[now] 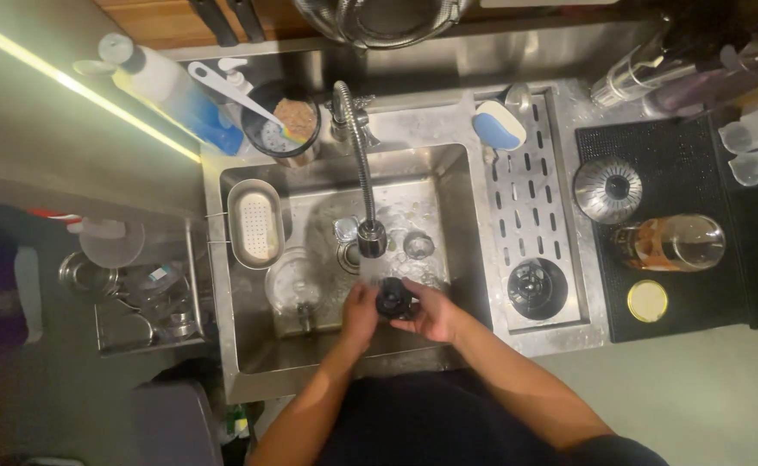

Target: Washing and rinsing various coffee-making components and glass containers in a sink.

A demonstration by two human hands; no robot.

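- While water falls from the spring-necked steel tap (pixel 363 173) hanging over the middle of the steel sink basin (pixel 456 216), a small, dark, round, lid-like part (pixel 393 298) sits straight below the spray head, toward the basin's near wall; it lies between both hands, so neither has to reach for it.
- Left hand (pixel 360 316): fingers curled against the part's left side, gripping it; the forearm comes up from the lower left.
- Right hand (pixel 435 315): cupped round the part's right and near side, grasping it too; the forearm comes in from the lower right; both hands meet on the part, so neither is nearer.
- Long axis: the part looks roughly round from above, and I cannot tell any long axis; its open or flat face seems to point up at the camera.
- Left of the hands, on the basin floor, lies a clear glass vessel (pixel 291 285); a white perforated strainer basket (pixel 255 223) hangs on the basin's left wall.
- Right of the basin, on the slotted steel drainer surface (pixel 525 190), rests a dark round cap (pixel 537 287); on the black rubber mat (pixel 681 173) beyond lie a clear glass jar on its side (pixel 670 242) and a yellow lid (pixel 647 300).
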